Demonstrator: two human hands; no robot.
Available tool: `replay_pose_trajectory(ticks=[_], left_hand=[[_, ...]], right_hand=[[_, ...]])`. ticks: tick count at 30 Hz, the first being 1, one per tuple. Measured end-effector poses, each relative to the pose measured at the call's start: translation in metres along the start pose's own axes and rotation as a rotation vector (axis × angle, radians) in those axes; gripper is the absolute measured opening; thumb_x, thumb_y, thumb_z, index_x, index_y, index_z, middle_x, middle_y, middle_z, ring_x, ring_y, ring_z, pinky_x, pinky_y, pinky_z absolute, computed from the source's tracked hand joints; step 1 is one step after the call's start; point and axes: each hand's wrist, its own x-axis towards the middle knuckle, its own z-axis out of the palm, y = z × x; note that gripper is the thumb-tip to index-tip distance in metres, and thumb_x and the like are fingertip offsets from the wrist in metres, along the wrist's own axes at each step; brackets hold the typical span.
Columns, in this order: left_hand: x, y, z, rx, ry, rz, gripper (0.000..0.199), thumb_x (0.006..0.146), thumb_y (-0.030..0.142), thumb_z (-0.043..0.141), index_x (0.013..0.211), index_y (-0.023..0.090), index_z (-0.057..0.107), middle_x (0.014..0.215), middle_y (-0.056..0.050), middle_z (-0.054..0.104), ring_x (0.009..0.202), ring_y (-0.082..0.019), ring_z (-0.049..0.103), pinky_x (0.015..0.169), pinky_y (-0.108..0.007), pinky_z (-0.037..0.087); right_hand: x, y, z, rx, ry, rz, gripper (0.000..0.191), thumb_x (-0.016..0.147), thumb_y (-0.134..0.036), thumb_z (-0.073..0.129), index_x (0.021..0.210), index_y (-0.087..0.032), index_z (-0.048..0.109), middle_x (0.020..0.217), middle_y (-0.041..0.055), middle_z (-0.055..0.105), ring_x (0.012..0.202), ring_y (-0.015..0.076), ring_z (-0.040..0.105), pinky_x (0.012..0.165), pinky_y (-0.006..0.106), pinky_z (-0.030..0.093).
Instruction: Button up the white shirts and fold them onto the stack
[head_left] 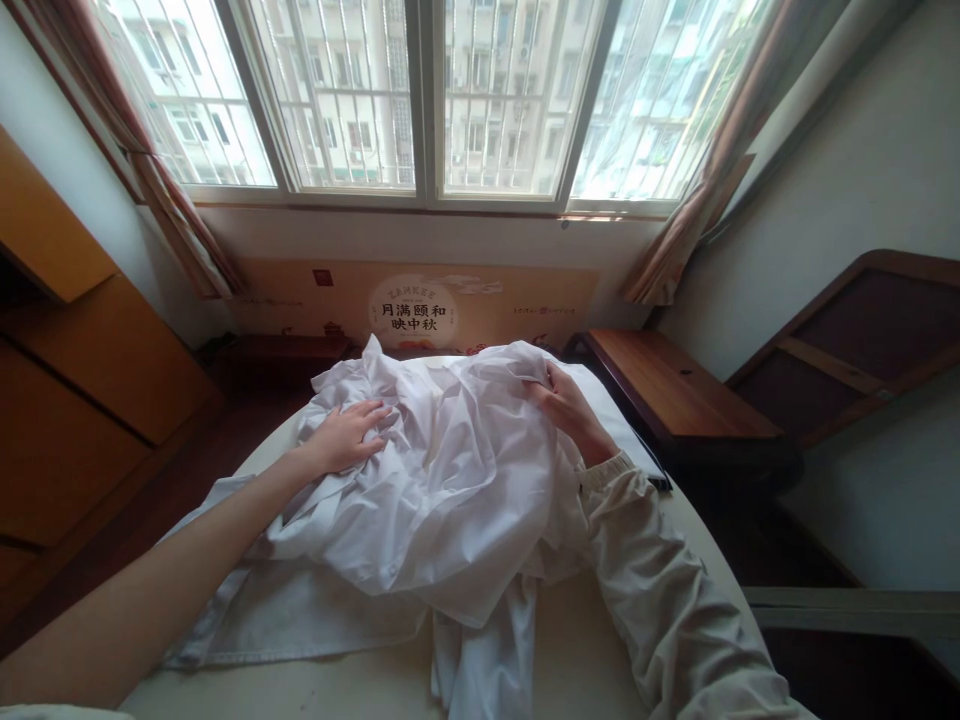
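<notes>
A crumpled white garment (450, 490) lies spread over the pale round table (360, 690), with one part hanging toward the near side. My left hand (349, 436) rests on the upper left of the cloth, palm down, fingers spread. At the upper right, my right hand (564, 398) holds the fabric, with the thumb on top and the other fingers partly hidden in the folds. Beyond my right wrist, a flat white item with a dark edge (611, 410) lies on the table, partly covered by the garment.
A wooden side table (675, 385) stands at the right, near a leaning wooden frame (847, 350). Orange-brown cabinets (90, 390) are at the left. A printed banner (292, 300) runs below the barred window (427, 100), with curtains on both sides.
</notes>
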Motion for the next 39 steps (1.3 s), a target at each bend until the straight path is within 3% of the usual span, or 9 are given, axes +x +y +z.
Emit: replay_pose_trajectory(ticks=[5, 9, 13, 16, 18, 22, 31, 35, 39], left_hand=[[-0.007, -0.028, -0.001, -0.098, 0.089, -0.075, 0.059, 0.093, 0.041, 0.054, 0.147, 0.022, 0.066, 0.161, -0.012, 0.058, 0.148, -0.032, 0.053, 0.125, -0.048, 0.041], [-0.013, -0.032, -0.017, -0.241, 0.060, -0.088, 0.066, 0.092, 0.056, 0.055, 0.145, 0.018, 0.066, 0.154, -0.015, 0.062, 0.147, -0.033, 0.054, 0.126, -0.044, 0.039], [-0.037, -0.026, -0.043, -0.228, 0.150, -0.364, 0.076, 0.093, 0.076, 0.046, 0.135, 0.017, 0.069, 0.144, -0.019, 0.066, 0.139, -0.038, 0.059, 0.118, -0.048, 0.045], [-0.069, -0.024, -0.058, -0.062, 0.075, -0.619, 0.088, 0.087, 0.088, 0.043, 0.126, 0.015, 0.072, 0.137, -0.025, 0.068, 0.132, -0.047, 0.063, 0.104, -0.052, 0.052], [-0.090, -0.023, -0.064, -0.035, -0.092, -0.670, 0.092, 0.080, 0.095, 0.046, 0.119, 0.016, 0.074, 0.128, -0.025, 0.073, 0.118, -0.049, 0.070, 0.094, -0.052, 0.055], [-0.118, -0.019, -0.070, -0.047, -0.277, -0.669, 0.098, 0.076, 0.100, 0.046, 0.131, 0.023, 0.072, 0.123, -0.021, 0.078, 0.115, -0.051, 0.071, 0.095, -0.053, 0.051], [-0.134, -0.004, -0.084, 0.079, -0.390, -0.595, 0.105, 0.067, 0.101, 0.054, 0.140, 0.027, 0.068, 0.110, -0.017, 0.081, 0.109, -0.050, 0.072, 0.093, -0.055, 0.048], [-0.133, 0.000, -0.067, 0.149, -0.332, -0.509, 0.082, 0.075, 0.091, 0.055, 0.124, 0.028, 0.073, 0.103, -0.018, 0.079, 0.099, -0.050, 0.073, 0.086, -0.054, 0.050], [-0.127, -0.001, -0.060, 0.200, -0.290, -0.456, 0.054, 0.081, 0.072, 0.062, 0.112, 0.030, 0.074, 0.115, -0.015, 0.077, 0.099, -0.045, 0.073, 0.086, -0.053, 0.050]], right_hand=[[0.000, -0.003, 0.000, 0.019, 0.036, 0.011, 0.039, 0.090, -0.042, 0.068, 0.124, -0.024, 0.073, 0.125, 0.0072, 0.078, 0.112, 0.0312, 0.071, 0.099, 0.043, 0.057], [-0.002, -0.002, 0.000, 0.010, 0.011, 0.006, 0.039, 0.091, -0.043, 0.067, 0.126, -0.025, 0.072, 0.125, 0.0071, 0.078, 0.112, 0.0316, 0.070, 0.099, 0.044, 0.057], [-0.001, -0.001, -0.002, 0.006, 0.006, 0.013, 0.039, 0.091, -0.044, 0.067, 0.124, -0.024, 0.072, 0.124, 0.0077, 0.078, 0.115, 0.0326, 0.070, 0.102, 0.046, 0.057], [-0.001, -0.003, -0.003, 0.003, 0.004, 0.009, 0.039, 0.090, -0.042, 0.068, 0.124, -0.024, 0.072, 0.124, 0.0080, 0.078, 0.118, 0.0335, 0.069, 0.105, 0.046, 0.056], [-0.001, -0.004, -0.002, 0.004, -0.001, 0.003, 0.039, 0.090, -0.041, 0.068, 0.125, -0.023, 0.072, 0.125, 0.0086, 0.078, 0.119, 0.0339, 0.069, 0.106, 0.047, 0.055], [-0.001, -0.004, 0.000, -0.022, -0.009, -0.009, 0.038, 0.091, -0.041, 0.068, 0.123, -0.022, 0.073, 0.127, 0.0091, 0.077, 0.117, 0.0339, 0.069, 0.106, 0.048, 0.055], [-0.002, -0.005, 0.001, -0.021, -0.020, -0.029, 0.037, 0.091, -0.042, 0.069, 0.123, -0.023, 0.074, 0.128, 0.0087, 0.076, 0.120, 0.0343, 0.068, 0.107, 0.047, 0.054], [-0.004, -0.007, 0.002, -0.021, -0.024, -0.020, 0.039, 0.090, -0.043, 0.069, 0.124, -0.023, 0.073, 0.128, 0.0093, 0.077, 0.121, 0.0354, 0.067, 0.108, 0.047, 0.054], [-0.004, -0.006, 0.000, -0.034, -0.025, 0.013, 0.040, 0.091, -0.046, 0.069, 0.125, -0.024, 0.072, 0.127, 0.0092, 0.077, 0.117, 0.0353, 0.069, 0.107, 0.049, 0.054]])
